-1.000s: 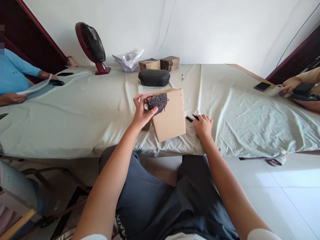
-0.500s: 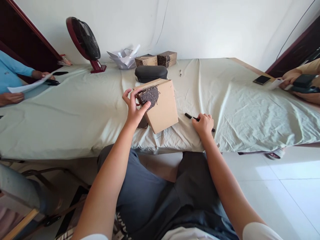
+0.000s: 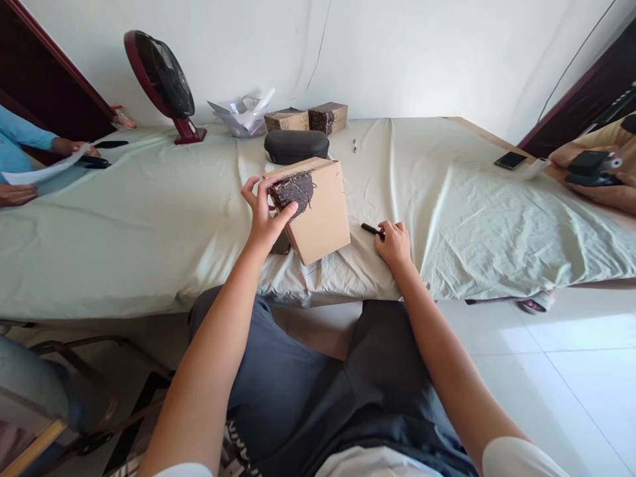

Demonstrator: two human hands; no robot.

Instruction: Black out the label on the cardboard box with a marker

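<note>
Tan cardboard box [image 3: 325, 222] on pale green cloth [image 3: 457, 205], just in front of black case [image 3: 297, 144]; visible faces mostly plain, edges crisp, upper left corner covered by dark, flecked patch [image 3: 294, 188] with ragged, stringy outline. With left hand [image 3: 265, 217] I clasp that corner, thumb on patch, other fingers parted. Right hand [image 3: 394, 246], right of box: fingers curled over black pen [image 3: 370, 229]; I cannot tell whether they grip it.
</note>
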